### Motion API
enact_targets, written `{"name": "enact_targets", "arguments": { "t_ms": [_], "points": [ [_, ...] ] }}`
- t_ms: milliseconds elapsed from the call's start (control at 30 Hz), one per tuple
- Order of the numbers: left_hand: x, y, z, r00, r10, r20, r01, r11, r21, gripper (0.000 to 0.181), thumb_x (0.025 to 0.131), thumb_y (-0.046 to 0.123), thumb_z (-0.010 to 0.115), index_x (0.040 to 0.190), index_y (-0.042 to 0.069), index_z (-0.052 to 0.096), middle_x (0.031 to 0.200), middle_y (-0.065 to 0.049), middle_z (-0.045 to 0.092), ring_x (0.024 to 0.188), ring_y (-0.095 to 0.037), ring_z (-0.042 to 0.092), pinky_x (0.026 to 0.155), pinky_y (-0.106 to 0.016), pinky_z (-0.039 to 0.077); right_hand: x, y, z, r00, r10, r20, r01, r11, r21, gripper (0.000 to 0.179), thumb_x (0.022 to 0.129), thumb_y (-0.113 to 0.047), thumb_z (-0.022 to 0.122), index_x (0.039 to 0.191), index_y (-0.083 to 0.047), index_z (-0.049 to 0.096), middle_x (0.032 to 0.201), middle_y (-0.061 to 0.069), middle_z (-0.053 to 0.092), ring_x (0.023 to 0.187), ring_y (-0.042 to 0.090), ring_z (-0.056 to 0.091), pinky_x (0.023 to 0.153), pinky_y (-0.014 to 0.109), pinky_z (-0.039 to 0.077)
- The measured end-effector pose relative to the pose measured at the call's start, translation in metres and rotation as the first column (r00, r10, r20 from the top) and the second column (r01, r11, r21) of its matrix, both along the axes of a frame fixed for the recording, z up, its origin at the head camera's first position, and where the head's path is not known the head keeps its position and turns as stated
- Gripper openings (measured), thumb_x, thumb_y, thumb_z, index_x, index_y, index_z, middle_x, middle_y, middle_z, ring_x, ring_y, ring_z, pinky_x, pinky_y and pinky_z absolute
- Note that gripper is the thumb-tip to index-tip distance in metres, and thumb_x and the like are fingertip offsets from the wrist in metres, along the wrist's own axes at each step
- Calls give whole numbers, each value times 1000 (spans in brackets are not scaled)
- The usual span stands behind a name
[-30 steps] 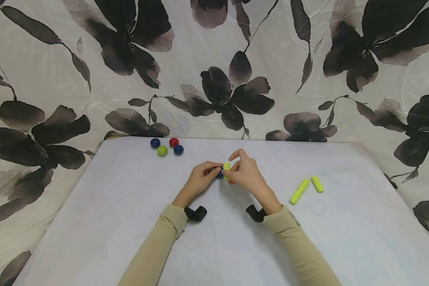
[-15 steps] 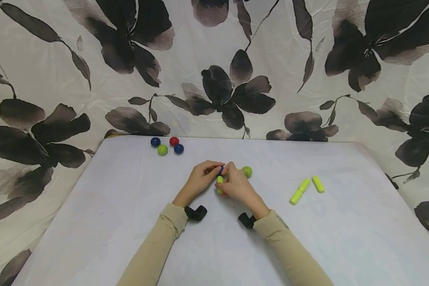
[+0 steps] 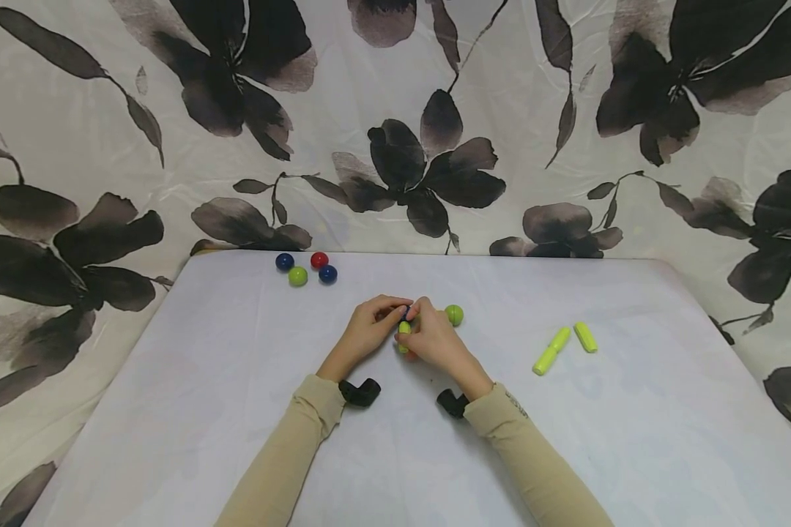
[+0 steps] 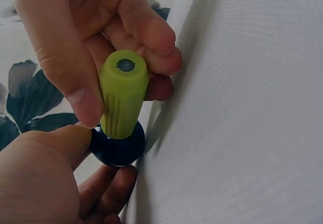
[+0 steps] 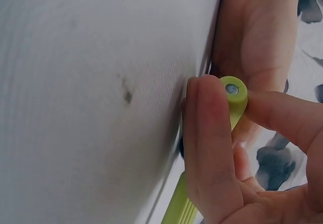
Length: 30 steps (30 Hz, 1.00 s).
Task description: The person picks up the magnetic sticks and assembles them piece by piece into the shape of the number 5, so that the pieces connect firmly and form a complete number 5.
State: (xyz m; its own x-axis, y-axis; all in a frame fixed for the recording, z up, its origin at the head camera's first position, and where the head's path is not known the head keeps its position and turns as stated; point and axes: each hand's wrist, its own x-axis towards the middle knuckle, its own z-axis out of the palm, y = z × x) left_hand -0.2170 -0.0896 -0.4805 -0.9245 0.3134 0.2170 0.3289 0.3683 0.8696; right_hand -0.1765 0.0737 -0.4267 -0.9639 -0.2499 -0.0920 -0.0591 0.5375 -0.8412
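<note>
In the head view my left hand (image 3: 368,327) grips a dark blue ball (image 4: 118,147) between thumb and fingers at mid-table. My right hand (image 3: 436,338) pinches a yellow-green magnetic stick (image 4: 123,95), its far end right at the ball. A small grey magnet shows in the stick's near end. A second yellow-green stick (image 5: 177,204) is partly covered by the right hand in the right wrist view. Just right of that hand lies a lime green ball (image 3: 454,315).
Two joined yellow-green sticks (image 3: 551,351) and a single stick (image 3: 585,337) lie at the right. At the back left are a lime green ball (image 3: 297,276), a red ball (image 3: 319,260) and two blue balls (image 3: 327,274). A flower-printed cloth (image 3: 395,234) hangs behind the table.
My right hand has shifted left and slightly nearer, bringing its stick to the near side of the blue ball. The lime green ball behind it has come into view. My left hand stays put.
</note>
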Motion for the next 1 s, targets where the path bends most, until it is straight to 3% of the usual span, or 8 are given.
{"name": "enact_targets", "arguments": {
  "t_ms": [200, 333, 500, 633, 733, 833, 1000],
  "points": [
    [0, -1, 0, 1000, -12, -18, 13, 1000, 6, 25, 101, 20, 60, 120, 10, 72, 112, -4, 70, 91, -16, 61, 80, -32, 48, 0, 2, 4, 1000, 14, 17, -14, 1000, 10, 33, 88, -8, 74, 107, 0, 50, 69, 7, 64, 54, 22, 67, 53, 25, 45],
    [0, -1, 0, 999, -19, -28, 19, 1000, 11, 24, 101, 19, 60, 120, 9, 72, 113, -4, 70, 92, -16, 62, 81, -32, 48, -5, 3, 13, 999, 30, -10, -29, 994, 107, 25, 89, -8, 71, 105, 0, 53, 64, 8, 63, 50, 18, 62, 51, 25, 43],
    [-1, -1, -1, 999, 0, -33, 1, 1000, 5, 22, 99, 13, 62, 118, 6, 72, 109, -8, 70, 91, -20, 62, 82, -34, 48, -17, -2, 37, 988, 38, -151, 11, 950, 311, 15, 90, -14, 70, 93, -2, 62, 65, 5, 60, 52, 14, 52, 48, 24, 38],
    [-1, -1, -1, 1000, 10, -28, -10, 1000, -9, 22, 98, 11, 63, 117, 3, 71, 105, -11, 70, 90, -23, 61, 81, -36, 48, -31, -13, 58, 972, 28, -232, 66, 920, 386, 14, 91, -19, 68, 89, -6, 66, 74, 7, 64, 57, 19, 52, 48, 28, 38],
    [0, -1, 0, 1000, 14, -19, -15, 1000, -15, 23, 99, 13, 62, 118, 3, 70, 107, -11, 70, 92, -24, 62, 83, -37, 48, -45, -24, 65, 957, 34, -287, 95, 901, 423, 13, 93, -21, 65, 88, -9, 67, 80, 9, 67, 61, 22, 56, 50, 33, 42],
    [-1, 0, 0, 1000, 10, -7, -10, 1000, -16, 24, 100, 16, 61, 119, 4, 70, 110, -9, 70, 95, -23, 62, 85, -37, 49, -62, -34, 64, 938, 87, -336, 75, 895, 441, 11, 94, -19, 63, 90, -9, 67, 84, 9, 68, 67, 23, 60, 56, 36, 47],
    [-1, 0, 0, 1000, -9, -7, 8, 1000, -10, 23, 100, 17, 60, 119, 8, 72, 113, -6, 70, 99, -21, 62, 88, -37, 49, -92, -44, 57, 889, 261, -375, -74, 892, 446, 12, 94, -9, 60, 104, -6, 66, 95, 9, 65, 84, 23, 61, 73, 36, 49]
  ]
}}
